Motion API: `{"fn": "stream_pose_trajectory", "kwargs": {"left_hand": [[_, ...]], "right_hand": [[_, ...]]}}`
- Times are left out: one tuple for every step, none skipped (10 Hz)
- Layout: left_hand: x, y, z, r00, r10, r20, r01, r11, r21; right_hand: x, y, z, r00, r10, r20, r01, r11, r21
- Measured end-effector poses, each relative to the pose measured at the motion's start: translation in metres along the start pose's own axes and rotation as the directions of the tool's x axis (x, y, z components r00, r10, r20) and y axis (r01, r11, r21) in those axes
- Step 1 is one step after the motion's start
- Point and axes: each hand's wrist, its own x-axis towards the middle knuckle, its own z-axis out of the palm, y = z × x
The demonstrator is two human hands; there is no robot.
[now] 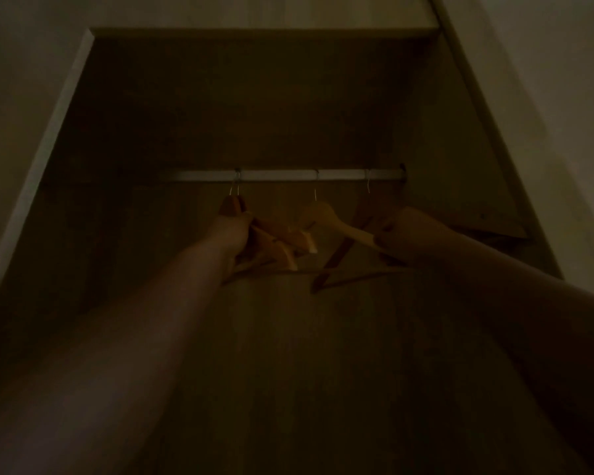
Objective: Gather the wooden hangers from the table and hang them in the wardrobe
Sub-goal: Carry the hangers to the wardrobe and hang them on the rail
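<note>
I look into a dark wardrobe with a pale metal rail (282, 175) across it. Several wooden hangers hang from the rail by wire hooks. My left hand (232, 231) is closed on the two left hangers (278, 246), which hang close together. My right hand (403, 234) grips the right shoulder of the light middle hanger (326, 219). A darker hanger (336, 258) hangs furthest right, partly behind the light hanger and my right hand. Both forearms reach up from the bottom of the view.
The wardrobe's pale left frame (48, 145) and its top edge (264, 29) border the opening. An open door (474, 132) slants along the right side. The dark back panel (254, 104) lies behind the rail.
</note>
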Motion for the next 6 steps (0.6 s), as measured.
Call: {"fn": "stream_pose_trajectory", "kwargs": {"left_hand": [[-0.001,-0.003,-0.002,0.999,0.001,0.038,-0.001,1.000,-0.019],[0.001,-0.001,-0.004,0.998,0.031,0.053,-0.031,1.000,-0.005],[0.002,0.000,-0.007,0.998,0.047,0.045,-0.048,0.999,0.019],[0.004,-0.002,-0.009,0.997,0.047,0.057,-0.049,0.998,0.031],[0.008,-0.004,-0.010,0.995,0.085,0.060,-0.088,0.995,0.043],[0.007,-0.006,-0.013,0.993,0.090,0.082,-0.095,0.994,0.053]], "right_hand": [[-0.001,-0.004,-0.006,0.999,-0.047,0.016,0.050,0.983,-0.175],[0.001,-0.018,-0.008,0.993,-0.109,-0.045,0.087,0.935,-0.344],[0.006,-0.053,-0.003,0.954,-0.245,-0.174,0.173,0.921,-0.349],[0.014,-0.095,0.003,0.959,-0.245,-0.145,0.233,0.968,-0.093],[0.027,-0.115,0.015,0.970,-0.220,0.105,0.228,0.971,-0.072],[0.017,-0.124,0.018,0.953,-0.211,0.219,0.226,0.973,-0.046]]}}
